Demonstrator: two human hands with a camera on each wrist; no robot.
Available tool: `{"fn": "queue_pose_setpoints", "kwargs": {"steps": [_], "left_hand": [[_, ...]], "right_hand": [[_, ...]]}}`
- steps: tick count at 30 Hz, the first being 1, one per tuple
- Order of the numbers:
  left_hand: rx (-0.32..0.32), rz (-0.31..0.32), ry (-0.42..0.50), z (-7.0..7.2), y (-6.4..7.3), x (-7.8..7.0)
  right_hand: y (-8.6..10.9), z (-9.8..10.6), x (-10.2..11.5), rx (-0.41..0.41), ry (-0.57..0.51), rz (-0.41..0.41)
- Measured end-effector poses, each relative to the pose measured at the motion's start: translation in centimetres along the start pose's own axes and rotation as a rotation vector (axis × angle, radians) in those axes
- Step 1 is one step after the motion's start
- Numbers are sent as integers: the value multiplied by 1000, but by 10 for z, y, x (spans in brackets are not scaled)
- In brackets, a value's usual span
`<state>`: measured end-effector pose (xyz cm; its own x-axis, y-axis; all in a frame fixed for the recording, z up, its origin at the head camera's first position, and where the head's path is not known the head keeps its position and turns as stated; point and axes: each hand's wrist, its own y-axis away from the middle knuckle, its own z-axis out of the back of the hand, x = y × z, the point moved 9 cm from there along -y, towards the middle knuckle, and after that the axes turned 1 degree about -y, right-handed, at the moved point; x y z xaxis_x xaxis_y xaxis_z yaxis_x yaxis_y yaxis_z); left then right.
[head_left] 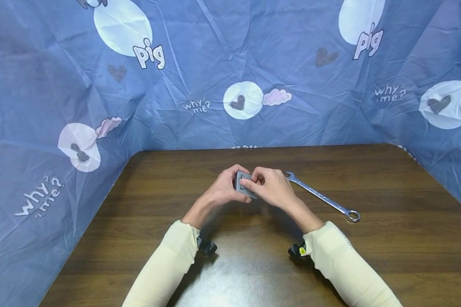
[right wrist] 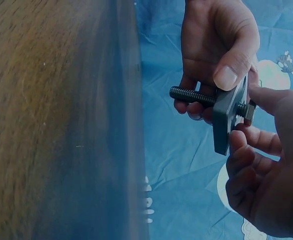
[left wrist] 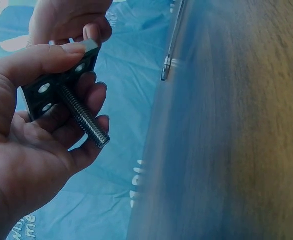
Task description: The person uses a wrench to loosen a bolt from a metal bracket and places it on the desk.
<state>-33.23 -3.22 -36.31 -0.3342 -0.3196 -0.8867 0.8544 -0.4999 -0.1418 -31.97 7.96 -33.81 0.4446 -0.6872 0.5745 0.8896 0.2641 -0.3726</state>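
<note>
A person's left hand, fingers curled, grips a gray metal plate by its edges above a wooden table, thumb on one side and fingers on the other. The right hand closes in from across it, thumb and fingers bent in a pinch at the head of a bolt. The bolt runs through the plate, its threaded shank (clearest in the two wrist views) jutting well out on the far side from the head. Several round holes pierce the plate around it. A black device sits at the left wrist, below a cream sleeve. Just beyond the right hand, a chrome combination wrench lies slantwise on the brown table. Behind hangs a creased blue cloth printed with "pig" and "why me?"
</note>
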Motion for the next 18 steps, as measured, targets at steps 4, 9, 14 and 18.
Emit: {"fn": "queue_pose_setpoints", "kwargs": {"steps": [4,9,14,18], "left_hand": [[-1,0,-3,0,0,-1],[2,14,-8,-1,2,0],[-1,9,-4,-1,1,0],[-8,0,-4,0,0,-1]], "right_hand": [[0,1,1,1,-16,13],[1,1,5,20,-58,58],[1,1,9,47,-110,115],[1,3,12,51,-128,150]]}}
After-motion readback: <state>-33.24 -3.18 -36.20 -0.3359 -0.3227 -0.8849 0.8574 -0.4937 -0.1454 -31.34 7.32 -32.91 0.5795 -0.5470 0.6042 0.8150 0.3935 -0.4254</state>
